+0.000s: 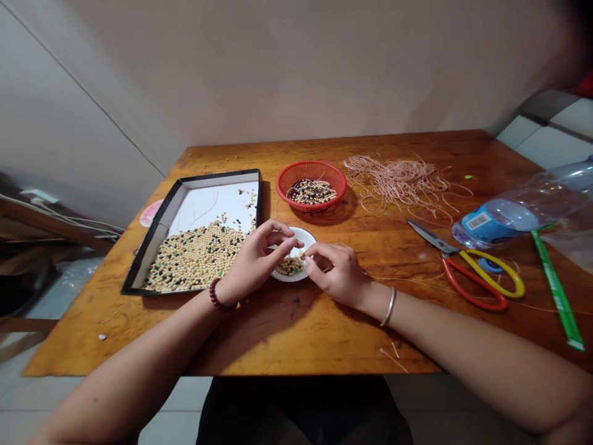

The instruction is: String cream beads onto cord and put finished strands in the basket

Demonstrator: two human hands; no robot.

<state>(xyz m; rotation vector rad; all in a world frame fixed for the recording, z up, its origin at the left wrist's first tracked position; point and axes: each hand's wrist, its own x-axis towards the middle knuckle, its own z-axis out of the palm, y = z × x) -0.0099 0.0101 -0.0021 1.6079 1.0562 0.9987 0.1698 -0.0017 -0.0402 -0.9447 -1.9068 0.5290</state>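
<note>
My left hand (257, 253) is over a small white bowl (303, 235), its thumb and fingers drawn together; whatever is between them is too small to make out. Across the bowl, my right hand (340, 272) pinches with thumb and forefinger at the bowl's right rim. A thin pale cord (417, 280) runs from beside this hand across the table to the right, and its end at the fingertips is hard to see. Small cream and dark beads (290, 266) lie in the bowl below both hands.
A black-rimmed tray (160, 232) of beads stands left, with a pink disc (151, 213) beside it. Behind the bowl is a red basket (311, 168) of beads. Tangled pink cord (398, 176), scissors (463, 259), a plastic bottle (509, 207) and a green strip (556, 290) lie right.
</note>
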